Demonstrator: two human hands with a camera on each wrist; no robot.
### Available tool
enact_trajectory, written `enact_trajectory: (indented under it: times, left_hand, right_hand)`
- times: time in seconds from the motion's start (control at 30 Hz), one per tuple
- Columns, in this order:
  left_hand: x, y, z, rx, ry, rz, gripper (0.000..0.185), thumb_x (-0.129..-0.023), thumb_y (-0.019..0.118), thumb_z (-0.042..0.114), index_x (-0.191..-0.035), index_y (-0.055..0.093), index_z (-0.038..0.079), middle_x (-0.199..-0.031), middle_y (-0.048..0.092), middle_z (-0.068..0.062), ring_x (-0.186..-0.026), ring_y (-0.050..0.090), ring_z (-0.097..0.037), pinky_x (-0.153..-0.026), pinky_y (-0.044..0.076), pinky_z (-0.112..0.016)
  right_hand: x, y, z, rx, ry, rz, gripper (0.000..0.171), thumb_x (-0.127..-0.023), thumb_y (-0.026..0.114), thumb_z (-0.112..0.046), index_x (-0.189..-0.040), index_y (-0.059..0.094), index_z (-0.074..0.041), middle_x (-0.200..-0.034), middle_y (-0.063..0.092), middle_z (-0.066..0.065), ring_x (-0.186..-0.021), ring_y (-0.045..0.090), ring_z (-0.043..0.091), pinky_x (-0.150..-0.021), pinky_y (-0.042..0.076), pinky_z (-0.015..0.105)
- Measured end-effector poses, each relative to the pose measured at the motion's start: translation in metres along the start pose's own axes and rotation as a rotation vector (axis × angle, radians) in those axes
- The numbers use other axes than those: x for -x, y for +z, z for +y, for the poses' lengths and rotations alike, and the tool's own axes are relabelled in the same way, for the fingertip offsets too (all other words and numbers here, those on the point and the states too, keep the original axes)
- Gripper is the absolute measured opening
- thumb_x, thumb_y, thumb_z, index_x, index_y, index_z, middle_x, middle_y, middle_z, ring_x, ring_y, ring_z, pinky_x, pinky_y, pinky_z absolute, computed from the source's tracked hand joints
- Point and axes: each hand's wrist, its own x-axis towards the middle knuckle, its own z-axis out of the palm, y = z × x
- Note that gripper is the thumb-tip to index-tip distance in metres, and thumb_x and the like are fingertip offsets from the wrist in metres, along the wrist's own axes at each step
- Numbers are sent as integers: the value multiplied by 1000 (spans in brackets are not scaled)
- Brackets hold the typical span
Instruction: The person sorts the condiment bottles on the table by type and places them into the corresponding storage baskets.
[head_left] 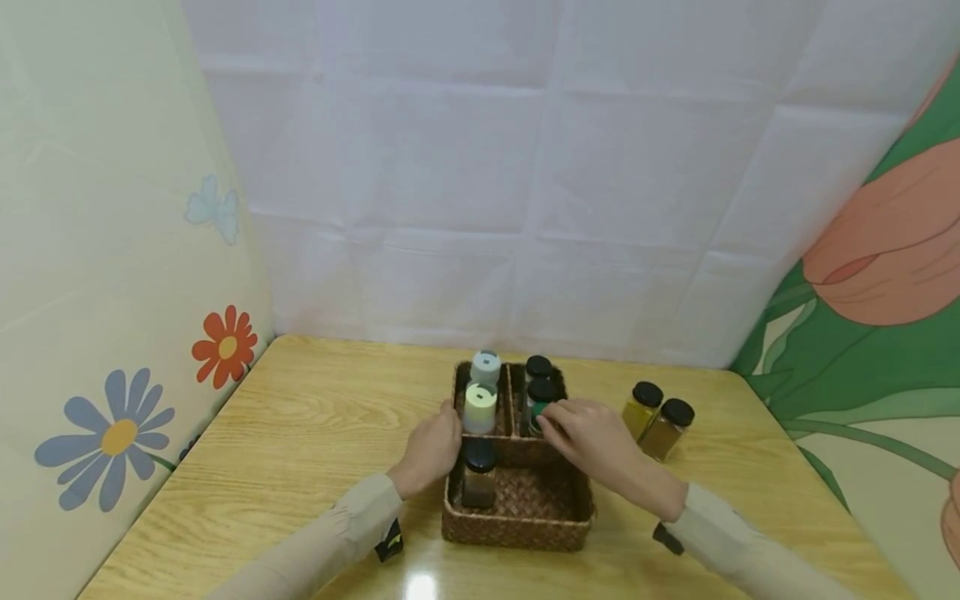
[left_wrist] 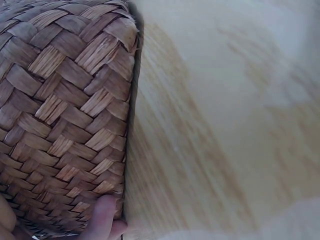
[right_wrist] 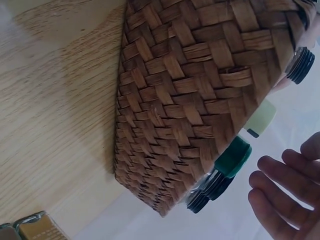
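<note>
A brown woven basket (head_left: pixel 517 533) with three compartments sits on the table. My left hand (head_left: pixel 431 450) holds it at its left side; in the left wrist view a fingertip (left_wrist: pixel 102 215) touches the woven outer wall. My right hand (head_left: pixel 600 442) is over the right rim, beside a green-capped jar (head_left: pixel 537 414). From the right wrist, its loosely bent fingers (right_wrist: pixel 280 195) appear apart from the green cap (right_wrist: pixel 234 156). Black-capped jars (head_left: pixel 538 367) stand behind that jar. The back left compartment holds a white-capped bottle (head_left: pixel 486 367) and a pale yellow-capped bottle (head_left: pixel 480 408). One dark jar (head_left: pixel 478 479) stands in the front compartment.
Two black-capped jars, one yellow (head_left: pixel 641 408) and one brown (head_left: pixel 667 429), stand on the table right of the basket. A white cloth (head_left: pixel 480 208) hangs behind the table (head_left: pixel 322 417). Flower-patterned panels (head_left: pixel 120 250) flank the sides.
</note>
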Motion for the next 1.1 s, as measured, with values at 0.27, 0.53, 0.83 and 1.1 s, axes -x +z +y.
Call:
enact_trajectory:
  times: [0.27,0.53,0.83,1.1]
  left_hand:
    - [0,1,0,16,-37,-31,34,-103,44,6,-125,46,-20,-68,57,-12,-54,55,-20,-44,44,-35]
    - [-1,-1,1,24,-42,-31,35,-104,43,7,-127,46,-19,-67,56,-10,-52,54,-19,-43,43,-34]
    - [0,0,-1,15,-35,-33,35,-103,44,6,-127,45,-20,-67,57,-11,-53,55,-20,-45,44,-35]
    - [-1,-1,0,17,-32,-31,35,-103,44,5,-127,45,-20,-69,57,-13,-53,55,-20,-45,44,-34]
  right_hand:
    - [4,-1,3,15,30,-3,11,-84,77,-10,-77,69,-12,-71,66,-3,-59,59,9,-54,50,28]
    - [8,-2,12,25,18,14,12,-83,76,-11,-74,68,-13,-64,60,-6,-52,50,4,-46,41,21]
    - [10,-6,26,44,16,53,7,-84,75,-13,-79,72,-8,-74,68,2,-55,61,13,-46,47,26]
    - [12,-6,40,76,31,64,5,-82,76,-11,-82,71,-8,-78,69,5,-60,63,17,-45,47,30]
